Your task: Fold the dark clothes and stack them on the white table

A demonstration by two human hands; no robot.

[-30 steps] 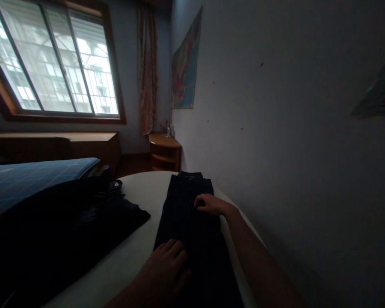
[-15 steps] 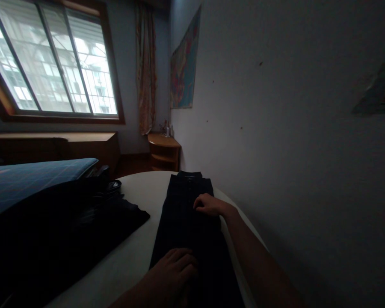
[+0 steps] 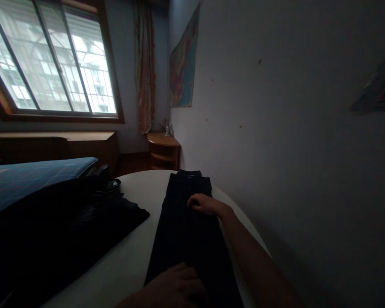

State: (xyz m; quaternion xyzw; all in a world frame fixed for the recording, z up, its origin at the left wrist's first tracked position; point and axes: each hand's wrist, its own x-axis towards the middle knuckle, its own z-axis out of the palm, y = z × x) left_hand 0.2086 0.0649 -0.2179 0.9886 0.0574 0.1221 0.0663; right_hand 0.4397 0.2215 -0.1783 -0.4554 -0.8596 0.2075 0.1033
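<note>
A dark shirt (image 3: 179,231), folded long and narrow, lies on a pale round table (image 3: 128,239). Its collar, with a small label, points to the far edge, and buttons show faintly below it. My right hand (image 3: 203,204) rests on the upper part with fingers curled in against the cloth. Low in the picture my left hand (image 3: 179,284) is on the lower part; its fingers bend down over the fabric and the tips are lost in shadow. Deep shade hides how much cloth either hand pinches.
A heap of black clothing (image 3: 67,231) covers the table's left side, beside a bed with a blue checked cover (image 3: 35,175). Close on the right runs a pale wall (image 3: 291,149). A wooden corner shelf (image 3: 163,141) stands beyond the table under a curtain (image 3: 145,77).
My left hand has slid down the shirt toward me. My right hand has moved slightly left across the cloth, fingers still curled.
</note>
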